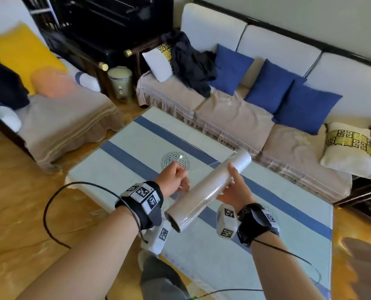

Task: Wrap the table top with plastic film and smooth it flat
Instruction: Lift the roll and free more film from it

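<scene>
Black wristbands (153, 215) carry white coded blocks (142, 192), cables (46, 213).

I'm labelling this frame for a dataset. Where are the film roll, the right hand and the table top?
film roll (204, 192): head view, middle of its wrapped side.
right hand (234, 190): head view, the palm gripping the roll.
table top (106, 176): head view, pale cloth left of the emblem.

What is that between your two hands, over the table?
A roll of plastic film, slanting between the left hand and the right hand, which grips it above the table top. The head view shows it.
</scene>
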Motion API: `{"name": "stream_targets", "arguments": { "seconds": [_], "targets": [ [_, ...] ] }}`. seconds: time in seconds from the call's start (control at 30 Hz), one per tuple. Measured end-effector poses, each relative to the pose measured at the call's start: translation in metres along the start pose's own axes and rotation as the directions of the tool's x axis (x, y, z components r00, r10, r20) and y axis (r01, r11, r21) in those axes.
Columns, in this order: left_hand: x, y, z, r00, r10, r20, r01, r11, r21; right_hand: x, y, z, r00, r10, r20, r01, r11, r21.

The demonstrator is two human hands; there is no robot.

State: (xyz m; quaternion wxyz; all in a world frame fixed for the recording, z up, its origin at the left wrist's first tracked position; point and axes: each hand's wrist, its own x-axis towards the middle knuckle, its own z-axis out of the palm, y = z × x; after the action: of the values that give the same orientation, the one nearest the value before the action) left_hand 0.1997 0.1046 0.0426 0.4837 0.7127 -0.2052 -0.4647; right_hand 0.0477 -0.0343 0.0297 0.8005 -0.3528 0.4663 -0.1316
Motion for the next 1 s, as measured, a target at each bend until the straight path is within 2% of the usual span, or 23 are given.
{"name": "stream_targets", "arguments": {
  "seconds": [0.17, 0.3, 0.43, 0.53, 0.6, 0.7, 0.83, 1.0],
  "targets": [
    [0.002, -0.016, 0.02, 0.982, -0.18, 0.051, 0.187, 0.964, -0.189, 0.008, -0.004, -0.003, 0.999, -0.025, 0.026, 0.023, 0.998, 0.058],
    [0.001, -0.029, 0.032, 0.972, -0.231, 0.049, 0.234, 0.915, -0.328, 0.016, 0.002, -0.013, 0.993, 0.117, 0.029, -0.12, 0.988, 0.095],
    [0.004, -0.031, 0.042, 0.973, -0.223, 0.053, 0.229, 0.925, -0.304, 0.025, 0.004, -0.029, 0.977, 0.21, 0.029, -0.212, 0.971, 0.109],
    [0.006, -0.035, 0.046, 0.957, -0.267, 0.115, 0.291, 0.893, -0.342, 0.027, 0.01, -0.034, 0.986, 0.162, -0.04, -0.162, 0.987, 0.016],
    [0.009, -0.036, 0.048, 0.939, -0.306, 0.155, 0.339, 0.894, -0.292, 0.026, 0.015, -0.032, 0.989, 0.134, -0.058, -0.139, 0.987, -0.081],
    [0.021, -0.032, 0.05, 0.963, -0.249, 0.103, 0.256, 0.965, -0.063, 0.024, 0.018, -0.026, 0.99, 0.134, -0.048, -0.141, 0.966, -0.217],
    [0.034, -0.024, 0.04, 0.992, -0.102, 0.073, 0.102, 0.995, 0.0, 0.021, 0.025, -0.005, 0.992, 0.119, 0.039, -0.095, 0.915, -0.392],
    [0.042, -0.037, 0.017, 0.997, -0.024, 0.067, 0.018, 0.996, 0.083, 0.019, 0.037, 0.023, 0.99, 0.128, 0.066, -0.098, 0.934, -0.344]
  ]
}}
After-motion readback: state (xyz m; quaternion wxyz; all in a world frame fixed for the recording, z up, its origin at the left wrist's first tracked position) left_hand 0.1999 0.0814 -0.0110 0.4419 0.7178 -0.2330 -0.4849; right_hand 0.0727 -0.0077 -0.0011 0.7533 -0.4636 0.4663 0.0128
